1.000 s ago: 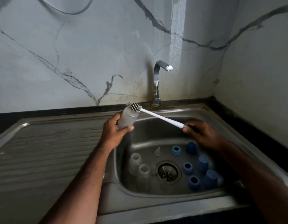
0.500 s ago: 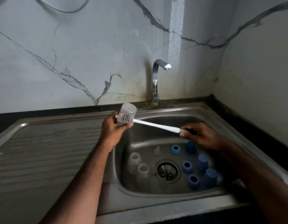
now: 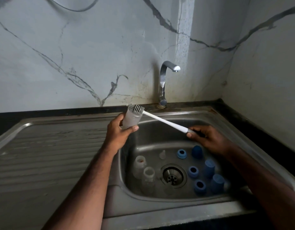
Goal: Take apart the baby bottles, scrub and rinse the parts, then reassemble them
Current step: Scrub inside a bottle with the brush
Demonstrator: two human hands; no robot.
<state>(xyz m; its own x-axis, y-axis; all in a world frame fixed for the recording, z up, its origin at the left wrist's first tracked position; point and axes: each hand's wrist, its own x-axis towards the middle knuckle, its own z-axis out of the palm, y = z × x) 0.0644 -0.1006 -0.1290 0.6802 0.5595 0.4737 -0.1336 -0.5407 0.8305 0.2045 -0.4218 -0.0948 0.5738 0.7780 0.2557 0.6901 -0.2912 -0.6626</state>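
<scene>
- Two bare forearms reach in from the bottom edge of my view and meet over the back of the stainless steel sink basin (image 3: pixel 153 130).
- My left hand (image 3: pixel 117 130) is raised above the basin's left rim, fingers and thumb curled round the lower end of a frosted translucent baby bottle body (image 3: pixel 131 119), thumb tip pressed against its near side.
- That bottle body tilts slightly, its upper end pointing toward the back wall.
- My right hand (image 3: pixel 208 138) sits lower and to the right, over the basin, pinching the grey grip of a long white-handled bottle brush (image 3: pixel 165 121) between thumb and curled fingers.
- Its handle slants up and left from that hand, and the grey bristle head (image 3: pixel 136 108) lies across the upper end of the bottle body, touching it.
- I cannot tell whether the bristles are inside the bottle or only against its outside.
- On the basin floor, left of the round metal drain (image 3: pixel 172 175), two more clear bottle bodies (image 3: pixel 144 171) stand upright just beside each other.
- A small clear teat (image 3: pixel 162 154) sits behind the drain.
- Right of the drain are three blue screw rings (image 3: pixel 193 171) with dark centre holes and three blue dome caps (image 3: pixel 209 168), close together.
- A curved chrome tap (image 3: pixel 163 83) stands behind the sink against the white marbled wall (image 3: pixel 77 55), spout turned right.
- A ribbed steel draining surface (image 3: pixel 52 146) stretches left of the basin.
</scene>
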